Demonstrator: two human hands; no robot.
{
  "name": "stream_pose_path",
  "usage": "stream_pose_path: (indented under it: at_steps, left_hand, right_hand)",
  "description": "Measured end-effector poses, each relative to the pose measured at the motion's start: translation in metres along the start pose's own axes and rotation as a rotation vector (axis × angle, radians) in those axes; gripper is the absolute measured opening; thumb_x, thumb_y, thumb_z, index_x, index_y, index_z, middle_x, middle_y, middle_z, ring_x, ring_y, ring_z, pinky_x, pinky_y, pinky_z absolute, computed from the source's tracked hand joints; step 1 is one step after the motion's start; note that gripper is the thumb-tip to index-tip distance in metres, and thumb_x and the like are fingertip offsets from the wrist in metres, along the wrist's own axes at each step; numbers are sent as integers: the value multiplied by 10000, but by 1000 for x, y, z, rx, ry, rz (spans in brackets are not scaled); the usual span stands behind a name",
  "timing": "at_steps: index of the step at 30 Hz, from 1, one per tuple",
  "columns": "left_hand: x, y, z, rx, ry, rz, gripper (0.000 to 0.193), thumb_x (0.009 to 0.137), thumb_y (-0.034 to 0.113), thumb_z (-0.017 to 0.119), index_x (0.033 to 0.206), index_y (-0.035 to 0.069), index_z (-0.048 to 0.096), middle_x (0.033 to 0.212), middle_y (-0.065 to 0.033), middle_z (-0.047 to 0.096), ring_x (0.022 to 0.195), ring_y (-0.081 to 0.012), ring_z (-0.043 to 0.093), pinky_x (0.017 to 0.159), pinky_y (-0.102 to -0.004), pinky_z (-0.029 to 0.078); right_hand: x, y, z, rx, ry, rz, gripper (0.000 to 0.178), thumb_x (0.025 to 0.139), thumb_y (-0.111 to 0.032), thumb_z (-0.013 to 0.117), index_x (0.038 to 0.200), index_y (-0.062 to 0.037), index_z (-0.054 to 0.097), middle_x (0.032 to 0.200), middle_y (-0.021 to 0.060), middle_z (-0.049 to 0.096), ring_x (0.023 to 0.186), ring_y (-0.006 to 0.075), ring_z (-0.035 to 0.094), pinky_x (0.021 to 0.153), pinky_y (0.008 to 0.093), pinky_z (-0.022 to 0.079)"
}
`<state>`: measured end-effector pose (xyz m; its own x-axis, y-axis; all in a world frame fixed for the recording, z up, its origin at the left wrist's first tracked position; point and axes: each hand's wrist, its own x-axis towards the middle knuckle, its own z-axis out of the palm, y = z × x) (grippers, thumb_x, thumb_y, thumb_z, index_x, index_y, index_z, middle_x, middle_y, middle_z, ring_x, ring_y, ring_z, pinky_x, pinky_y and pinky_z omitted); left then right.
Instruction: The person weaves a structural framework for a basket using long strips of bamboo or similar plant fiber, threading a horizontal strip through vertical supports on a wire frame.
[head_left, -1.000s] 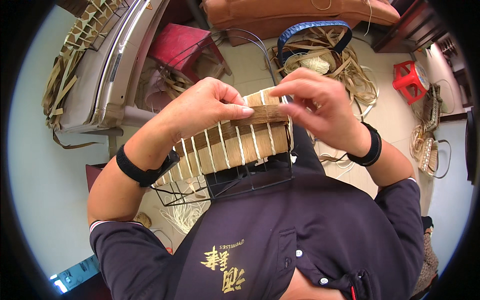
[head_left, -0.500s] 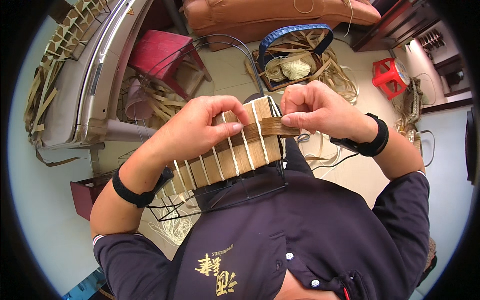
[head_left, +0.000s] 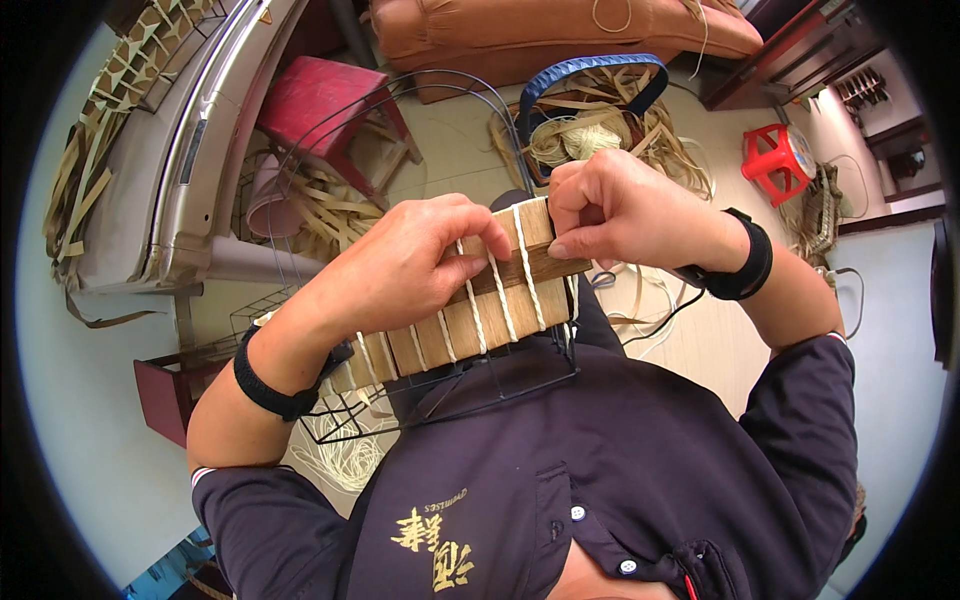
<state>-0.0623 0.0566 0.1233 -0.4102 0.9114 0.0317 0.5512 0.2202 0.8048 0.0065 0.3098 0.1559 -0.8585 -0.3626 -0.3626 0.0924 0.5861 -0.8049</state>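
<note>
Across my lap leans a black wire basket frame (head_left: 480, 395), one side covered with flat tan strips and crossed by several twisted white cords (head_left: 527, 265). A darker brown flat strip (head_left: 535, 267) runs crosswise under the cords. My left hand (head_left: 425, 255) bends over the panel, thumb and forefinger closed on the brown strip beside a cord; part of the strip is hidden beneath it. My right hand (head_left: 620, 215) pinches the same strip near the panel's right edge, its short end showing below the thumb.
Beyond the panel, a blue-handled basket (head_left: 590, 70) holds strips and balls of cord (head_left: 595, 135). A pink-red stool (head_left: 325, 105) and a strip-filled bin (head_left: 270, 205) stand left, a red plastic stool (head_left: 780, 160) right. Loose cord (head_left: 340, 455) lies on the floor at lower left.
My right hand has moved a little left, closer to the panel's edge, along the brown strip. My left fingertips have shifted slightly right, and the panel has tilted a little.
</note>
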Motion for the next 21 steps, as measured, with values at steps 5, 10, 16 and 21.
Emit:
stream_pose_path:
  at_steps: [5, 10, 16, 21]
  left_hand:
    - [2, 4, -3, -14, -37, -62, 315, 786, -43, 685, 1093, 17, 641, 961, -104, 671, 886, -235, 648, 810, -347, 509]
    - [2, 3, -2, -24, -38, -75, 325, 774, -59, 682, 1088, 16, 639, 960, -117, 679, 882, -243, 652, 806, -343, 511]
    - [2, 0, -2, -33, -24, -45, 313, 794, -80, 675, 1090, 19, 646, 950, -118, 682, 866, -241, 650, 794, -341, 511]
    - [2, -1, 0, -9, -12, -95, 275, 855, -70, 629, 1113, 22, 649, 931, -103, 683, 836, -193, 620, 794, -324, 507]
  right_hand:
    - [-2, 5, 20, -306, 203, -341, 164, 807, -91, 802, 770, -5, 667, 784, 111, 603, 671, 275, 614, 603, 375, 482]
    - [-3, 4, 26, -230, 251, -291, 154, 803, -126, 801, 822, -16, 695, 806, 143, 623, 729, 347, 662, 653, 409, 525]
    - [-3, 7, 27, -85, 163, -313, 149, 847, -25, 790, 890, -9, 648, 823, 61, 561, 618, 146, 618, 562, 307, 495]
    - [1, 9, 33, -250, 244, -397, 177, 789, -59, 787, 920, -18, 676, 846, 117, 620, 719, 284, 673, 644, 372, 536]
